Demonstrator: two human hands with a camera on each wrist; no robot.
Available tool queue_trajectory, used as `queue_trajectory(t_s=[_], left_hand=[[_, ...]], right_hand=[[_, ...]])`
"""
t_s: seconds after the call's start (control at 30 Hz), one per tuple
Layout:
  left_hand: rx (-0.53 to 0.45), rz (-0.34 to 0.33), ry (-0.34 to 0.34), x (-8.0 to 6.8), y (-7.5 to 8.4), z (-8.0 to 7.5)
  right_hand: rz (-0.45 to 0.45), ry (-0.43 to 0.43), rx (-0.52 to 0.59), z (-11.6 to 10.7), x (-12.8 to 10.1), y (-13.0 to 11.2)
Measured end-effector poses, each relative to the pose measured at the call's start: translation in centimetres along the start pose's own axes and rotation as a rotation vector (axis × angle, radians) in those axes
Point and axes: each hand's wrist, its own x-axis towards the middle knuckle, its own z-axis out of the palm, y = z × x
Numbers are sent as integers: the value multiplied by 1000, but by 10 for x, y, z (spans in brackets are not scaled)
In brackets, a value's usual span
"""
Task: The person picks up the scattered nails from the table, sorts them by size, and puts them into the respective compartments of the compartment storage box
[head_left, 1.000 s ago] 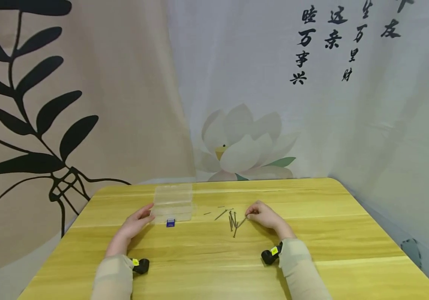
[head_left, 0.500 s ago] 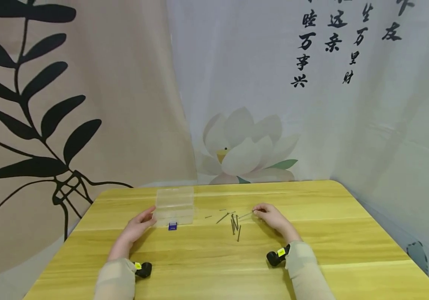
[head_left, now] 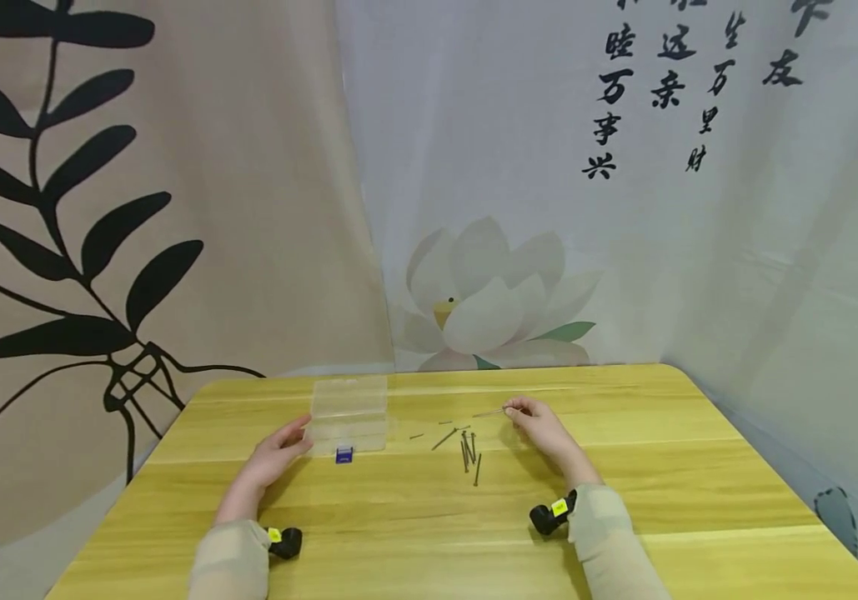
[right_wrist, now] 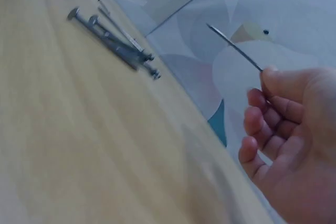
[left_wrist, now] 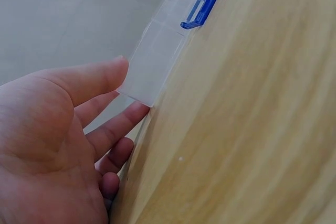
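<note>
My left hand (head_left: 278, 452) is at the left side of a clear plastic box (head_left: 349, 435) with its lid raised. In the left wrist view the thumb lies against the top edge of the box's corner (left_wrist: 149, 69) and the fingers reach to its lower edge; the blue latch (left_wrist: 202, 9) is at the front. Raised above the table, my right hand (head_left: 541, 423) pinches a long thin nail (right_wrist: 234, 47) between thumb and forefinger, its free end pointing left. Several loose nails (head_left: 468, 450) lie between the hands, some across each other.
Two shorter thin nails (head_left: 445, 422) lie apart, nearer the box. The wooden table (head_left: 413, 533) ends at a printed cloth backdrop (head_left: 489, 183). A black wrist camera (head_left: 551, 517) is strapped to each wrist.
My right hand has drawn one nail off the group and lifted it, moving right and slightly away. The left hand has stayed at the box.
</note>
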Motion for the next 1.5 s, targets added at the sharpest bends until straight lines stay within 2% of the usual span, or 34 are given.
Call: queue_trajectory(t_s=[0.2,0.43,0.77,1.1,1.37,1.5], left_hand=[[2,-3,0,-1,2,-2],[5,-22,-9,-1,2,-1],[-6,-10,-6,2,2,1],[-3,-5,2,0,0,3],[8,-10,16,-5,1,4],[10,-6,22,-5,1,3]], right_hand=[[-70,46,-27,1,-1,-20],[-108,21,19,-1,-8,-40],[-94,110,12,4,-5,-18],[-118,117,45,19,0,-23],[-120,50,92,30,11,-27],[-112,-5,128,33,10,-45]])
